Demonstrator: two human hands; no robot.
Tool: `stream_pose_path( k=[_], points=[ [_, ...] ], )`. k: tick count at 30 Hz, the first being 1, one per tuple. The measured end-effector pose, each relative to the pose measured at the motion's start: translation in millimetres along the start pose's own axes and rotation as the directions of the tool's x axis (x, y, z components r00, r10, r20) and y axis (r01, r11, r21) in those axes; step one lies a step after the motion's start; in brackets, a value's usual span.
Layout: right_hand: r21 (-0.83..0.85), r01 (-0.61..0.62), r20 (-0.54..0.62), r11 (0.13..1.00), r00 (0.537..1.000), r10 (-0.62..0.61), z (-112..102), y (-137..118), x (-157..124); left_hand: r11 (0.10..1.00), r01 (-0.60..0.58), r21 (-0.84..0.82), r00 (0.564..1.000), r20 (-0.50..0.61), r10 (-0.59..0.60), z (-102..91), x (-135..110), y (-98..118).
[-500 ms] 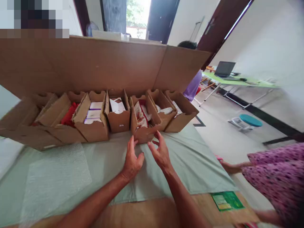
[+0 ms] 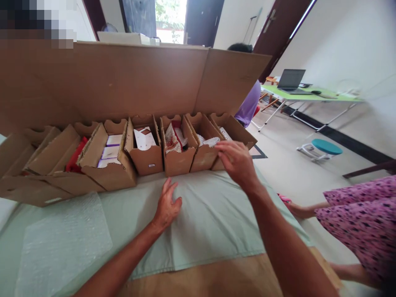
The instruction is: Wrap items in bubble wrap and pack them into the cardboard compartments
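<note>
Cardboard bins (image 2: 145, 163) stand abreast, likely separating contents (image 2: 144, 139); left hand (image 2: 168, 207): fingers spread, empty; right hand (image 2: 237, 163), by right-side bins: fingers bent, grip unclear.

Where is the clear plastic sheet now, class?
In the head view's lower left, the plastic sheet lies on green cloth, near cardboard boxes, left of the left hand.

- Over there, bright daylight through the doorway (image 2: 170, 24) — greenery (image 2: 169, 9) outside
- White walls (image 2: 349, 37), pale floor (image 2: 280, 142)
- Green-topped folding table (image 2: 344, 98) by the right wall — teal-topped stool (image 2: 327, 146) nearby
</note>
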State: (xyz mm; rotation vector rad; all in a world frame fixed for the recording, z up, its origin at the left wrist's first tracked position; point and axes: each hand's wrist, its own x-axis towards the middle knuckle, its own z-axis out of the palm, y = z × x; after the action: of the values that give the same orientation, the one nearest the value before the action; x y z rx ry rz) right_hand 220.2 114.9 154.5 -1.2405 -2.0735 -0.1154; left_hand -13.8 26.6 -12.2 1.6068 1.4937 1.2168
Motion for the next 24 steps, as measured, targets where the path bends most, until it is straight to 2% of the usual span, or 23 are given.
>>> stream_pose_path(
  k=[2, 3, 6, 9, 13, 15, 18, 21, 24],
  points=[
    [-0.148, 0.08, 0.212, 0.986, 0.976, -0.047, -12, 12, 39, 0.999, 0.036, -0.006, 0.998, 0.057, -0.035, 5.2, -13, -4],
    [-0.192, 0.133, 0.332, 0.972, 0.941, -0.063, -15, 17, 58, 0.999, 0.047, -0.003, 0.996, 0.082, -0.047, 7.4, -17, -6],
    [-0.238, 0.262, 0.617, 0.935, 0.784, -0.063, -10, 21, 104, 0.998, 0.061, 0.019, 0.988, 0.144, -0.063, 9.0, -24, -10],
    [-0.257, 0.311, 0.751, 0.915, 0.66, -0.013, 2, 15, 131, 0.997, 0.064, 0.038, 0.981, 0.184, -0.07, 5.5, -23, -12],
    [-0.359, 0.336, 0.81, 0.871, 0.575, 0.112, 19, 6, 143, 0.997, 0.012, 0.072, 0.988, 0.155, -0.023, 4.4, -24, -13],
    [-0.407, 0.362, 0.811, 0.838, 0.566, 0.149, 27, 3, 142, 0.997, -0.01, 0.082, 0.99, 0.14, -0.002, 6.3, -25, -15],
    [-0.439, 0.383, 0.792, 0.813, 0.593, 0.149, 38, 1, 138, 0.995, -0.034, 0.095, 0.992, 0.126, 0.022, 9.1, -28, -16],
    [-0.439, 0.391, 0.777, 0.809, 0.618, 0.123, 39, 3, 138, 0.99, -0.068, 0.123, 0.992, 0.116, 0.054, 10.1, -29, -17],
    [-0.439, 0.353, 0.714, 0.826, 0.695, 0.082, 26, 11, 145, 0.984, -0.102, 0.147, 0.99, 0.112, 0.086, 10.2, -30, -18]
  ],
)
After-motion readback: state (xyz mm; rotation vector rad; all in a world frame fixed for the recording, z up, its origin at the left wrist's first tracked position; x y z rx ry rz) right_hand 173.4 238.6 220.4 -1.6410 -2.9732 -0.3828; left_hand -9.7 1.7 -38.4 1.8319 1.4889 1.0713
